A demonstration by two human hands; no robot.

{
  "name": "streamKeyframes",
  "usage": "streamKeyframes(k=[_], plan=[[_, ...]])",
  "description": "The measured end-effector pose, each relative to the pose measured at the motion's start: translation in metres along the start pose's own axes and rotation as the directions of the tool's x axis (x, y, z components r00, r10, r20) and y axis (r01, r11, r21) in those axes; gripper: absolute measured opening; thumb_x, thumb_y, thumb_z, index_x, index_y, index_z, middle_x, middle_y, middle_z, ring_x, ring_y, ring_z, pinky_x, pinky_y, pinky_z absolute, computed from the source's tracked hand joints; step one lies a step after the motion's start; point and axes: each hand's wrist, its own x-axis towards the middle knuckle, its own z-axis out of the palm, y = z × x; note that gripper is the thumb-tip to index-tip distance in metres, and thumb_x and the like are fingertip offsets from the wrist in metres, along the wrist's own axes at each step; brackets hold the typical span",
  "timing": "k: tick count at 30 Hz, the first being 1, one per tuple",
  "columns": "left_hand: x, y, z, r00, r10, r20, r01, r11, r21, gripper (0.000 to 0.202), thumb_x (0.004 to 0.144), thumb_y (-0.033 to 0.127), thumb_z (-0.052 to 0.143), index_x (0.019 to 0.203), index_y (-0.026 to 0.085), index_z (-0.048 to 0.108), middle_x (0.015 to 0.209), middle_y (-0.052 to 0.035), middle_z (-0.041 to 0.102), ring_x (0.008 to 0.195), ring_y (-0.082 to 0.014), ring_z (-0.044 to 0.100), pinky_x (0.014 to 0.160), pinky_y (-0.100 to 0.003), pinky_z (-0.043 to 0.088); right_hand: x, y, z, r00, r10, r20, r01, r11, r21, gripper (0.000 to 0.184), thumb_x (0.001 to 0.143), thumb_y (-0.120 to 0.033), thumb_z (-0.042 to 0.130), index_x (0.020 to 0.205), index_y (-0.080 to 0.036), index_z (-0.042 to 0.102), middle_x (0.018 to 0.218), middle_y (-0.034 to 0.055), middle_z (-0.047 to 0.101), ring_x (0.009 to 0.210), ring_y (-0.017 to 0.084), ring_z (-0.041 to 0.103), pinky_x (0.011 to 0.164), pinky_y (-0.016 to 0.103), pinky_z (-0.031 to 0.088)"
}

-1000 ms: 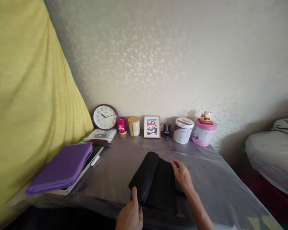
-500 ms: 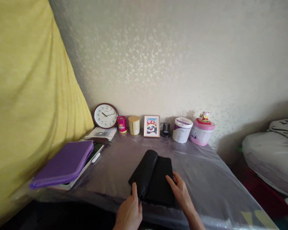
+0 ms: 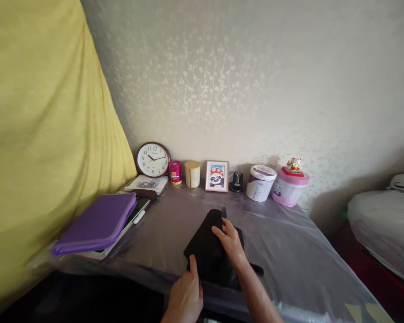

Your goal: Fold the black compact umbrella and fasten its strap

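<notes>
1. Yellow curtain (image 3: 37,134), which filled the left side; we noted no writing on it.
2. Wall (image 3: 256,89), papered with a pale flower pattern.
3. Counter (image 3: 296,242) under a clear plastic sheet. Its front edge ran just below the hands, and we found open sheet to the right of the cloth and between the cloth and the back row.
4. Bedding (image 3: 384,220) at far right. Its dark lettering was cut off and we could not read it.
5. Purple zip case (image 3: 97,222), at the counter's left on a flat stack, well apart from the cloth.
6. Black folded cloth (image 3: 202,249), centre front near the counter's front edge, with one side rolled.
7. Right hand (image 3: 230,242), lying open on top of the cloth with the fingers spread on the roll and the grip closed on nothing.
8. Left hand (image 3: 185,296), with the thumb laid on the cloth's near corner. The fingers were hidden, so we could not tell the grip.
9. Clock (image 3: 153,159), leaning on the wall. We read the numerals 1 to 12, but the maker's name was too small.
10. Pink tub (image 3: 289,192), white tub (image 3: 261,184), panda picture (image 3: 217,176), gold tin (image 3: 192,174) and red tin (image 3: 175,172), in a row along the wall. None of their labels was legible to us.
</notes>
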Motion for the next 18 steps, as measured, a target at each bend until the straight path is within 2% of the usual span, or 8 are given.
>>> streamKeyframes(k=[3,5,8,10,14,18], plan=[[0.001,0.001,0.000,1.000,0.012,-0.003,-0.012,1.000,0.015,0.063,0.080,0.014,0.036,0.137,0.003,0.012,0.100,-0.0167,0.062,0.089,-0.0227,0.060,0.072,-0.029,0.043,0.011,0.011,0.013,0.997,0.026,0.077,-0.022,0.998,-0.051,0.050,0.068,-0.035,0.060,0.112,-0.017,0.046,0.076,0.0018,0.066,0.067,0.018,0.063,0.060,0.030,0.050],[0.002,0.001,0.000,1.000,0.021,-0.014,-0.020,1.000,0.019,0.062,0.080,0.013,0.036,0.137,0.003,0.013,0.102,-0.0178,0.061,0.090,-0.0226,0.060,0.073,-0.029,0.043,0.016,0.019,0.020,0.998,0.008,0.059,0.004,0.979,-0.202,0.048,0.068,-0.032,0.059,0.112,-0.016,0.046,0.077,0.0031,0.066,0.070,0.019,0.063,0.063,0.030,0.049],[0.002,0.001,0.000,1.000,0.020,-0.009,-0.020,0.999,0.028,0.061,0.080,0.012,0.036,0.136,0.001,0.016,0.103,-0.0189,0.060,0.091,-0.0231,0.060,0.075,-0.029,0.043,0.022,0.026,0.027,1.000,-0.028,0.012,0.030,0.871,-0.490,0.047,0.068,-0.028,0.059,0.112,-0.013,0.048,0.079,0.0056,0.064,0.076,0.020,0.061,0.067,0.030,0.046],[0.002,0.000,0.000,1.000,0.017,-0.006,-0.017,0.999,0.034,0.061,0.080,0.012,0.036,0.136,0.001,0.016,0.103,-0.0188,0.061,0.091,-0.0236,0.060,0.075,-0.030,0.043,0.023,0.026,0.029,0.999,-0.031,0.021,0.037,0.786,-0.618,0.048,0.069,-0.028,0.059,0.113,-0.011,0.048,0.078,0.0060,0.064,0.078,0.021,0.061,0.069,0.029,0.045],[0.000,-0.003,-0.001,0.999,0.025,-0.022,-0.026,1.000,-0.008,0.060,0.083,0.020,0.036,0.136,0.003,0.016,0.107,-0.0182,0.060,0.093,-0.0226,0.060,0.077,-0.029,0.043,0.022,0.021,0.031,0.999,-0.004,0.054,0.042,0.693,-0.719,0.048,0.072,-0.029,0.057,0.115,-0.011,0.047,0.078,0.0063,0.065,0.084,0.022,0.061,0.070,0.028,0.042],[-0.006,-0.011,0.000,0.994,0.055,-0.096,-0.063,0.995,-0.083,0.059,0.085,0.027,0.031,0.137,0.004,0.013,0.132,-0.0184,0.041,0.109,-0.0185,0.052,0.085,-0.023,0.040,0.023,0.018,0.030,0.996,0.009,0.092,0.062,0.666,-0.743,0.048,0.074,-0.030,0.056,0.117,-0.012,0.046,0.079,0.0064,0.067,0.088,0.022,0.061,0.071,0.026,0.041]])
